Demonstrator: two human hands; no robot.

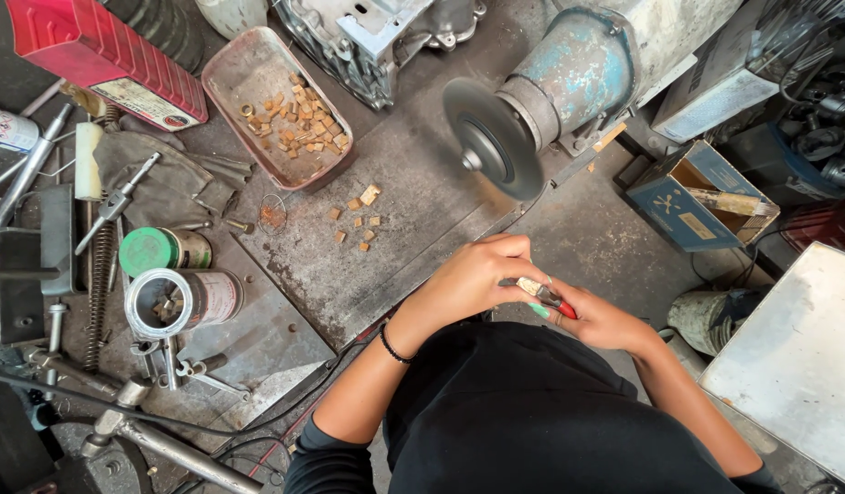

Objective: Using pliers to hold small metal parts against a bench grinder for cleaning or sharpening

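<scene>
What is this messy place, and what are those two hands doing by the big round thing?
This one picture comes from a camera worn on a person's head, looking down at a workshop bench. The left hand and the right hand meet around a small pair of pliers with red and green handles; it seems to grip a little tan piece. Just above spins or sits a grey grinding disc on a blue motor. On the metal plate lie small tan blocks, with more in a reddish tray. Two open tins stand to the left.
</scene>
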